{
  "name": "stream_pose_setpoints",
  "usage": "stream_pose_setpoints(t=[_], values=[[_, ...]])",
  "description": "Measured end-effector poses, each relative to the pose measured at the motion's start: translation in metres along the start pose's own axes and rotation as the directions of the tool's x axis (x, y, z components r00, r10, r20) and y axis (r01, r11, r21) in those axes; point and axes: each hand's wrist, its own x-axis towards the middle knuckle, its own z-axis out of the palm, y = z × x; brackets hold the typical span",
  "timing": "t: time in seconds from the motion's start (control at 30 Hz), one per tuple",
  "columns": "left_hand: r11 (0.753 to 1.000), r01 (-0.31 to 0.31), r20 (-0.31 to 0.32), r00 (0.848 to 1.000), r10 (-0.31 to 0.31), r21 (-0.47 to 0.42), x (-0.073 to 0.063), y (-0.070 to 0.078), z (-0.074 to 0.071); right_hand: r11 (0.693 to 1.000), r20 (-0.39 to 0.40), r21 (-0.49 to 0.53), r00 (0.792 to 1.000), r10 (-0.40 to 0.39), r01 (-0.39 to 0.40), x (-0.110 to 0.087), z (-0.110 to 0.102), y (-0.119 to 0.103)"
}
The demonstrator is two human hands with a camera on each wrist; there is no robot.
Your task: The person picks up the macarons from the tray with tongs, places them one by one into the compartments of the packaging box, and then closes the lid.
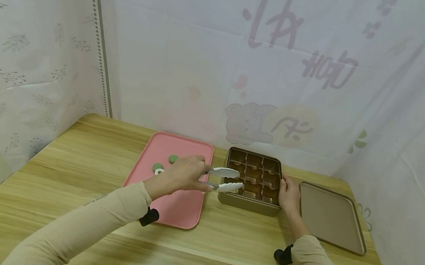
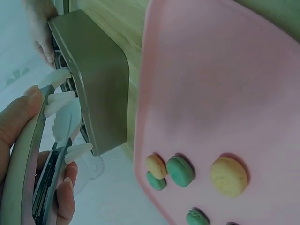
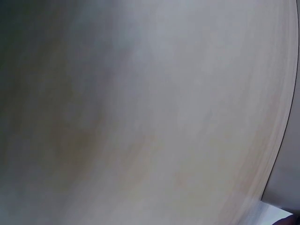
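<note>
My left hand grips a pair of tongs with white scalloped tips. The tips stand apart over the left front of a brown box, overlapping its rim in the left wrist view. Inside the box is a brown insert with several square compartments. My right hand holds the box by its right side. Under my left forearm lies a pink tray bearing macarons, among them a yellow macaron and a green macaron. The right wrist view is mostly a blur.
A flat bronze lid lies on the wooden table to the right of the box. Patterned white curtains hang behind the table and along both sides.
</note>
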Motion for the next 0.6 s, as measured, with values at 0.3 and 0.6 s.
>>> stream_pose_setpoints(t=[0.3,0.6], values=[[0.991,0.053,-0.075,0.995,-0.062,-0.120,-0.022,-0.016,0.008,1.000,0.011,0.007,1.000,0.005,-0.005,-0.002,0.001,0.002],[0.978,0.056,-0.170,0.981,-0.091,-0.201,-0.066,-0.045,0.009,1.000,0.010,-0.002,1.000,0.008,-0.008,0.000,-0.001,0.002]])
